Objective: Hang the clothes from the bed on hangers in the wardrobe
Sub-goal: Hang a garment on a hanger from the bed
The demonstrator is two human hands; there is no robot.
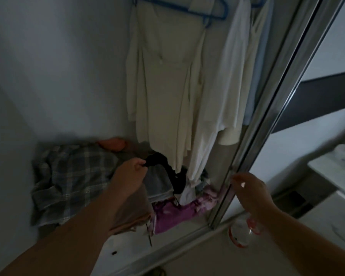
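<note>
Pinching a black garment point(163, 166) in left hand point(127, 176), right hand point(251, 194) fingers loose beside mirrored door edge point(267, 116)

Hanging garments point(163, 76) above clothes pile point(72, 182); sliding door point(267, 120) right.

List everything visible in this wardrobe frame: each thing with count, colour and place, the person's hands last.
hanging garments: several, cream, white and pale blue, on the rail
hangers: at least two, blue, top
plaid cloth: one, grey check, wardrobe floor left
orange item: one, behind the plaid cloth
purple clothes: a heap, floor right
black garment: one, pinched by left hand
sliding door: one, mirrored, right
left hand: pinches black garment
right hand: fingers relaxed, at door edge
</note>
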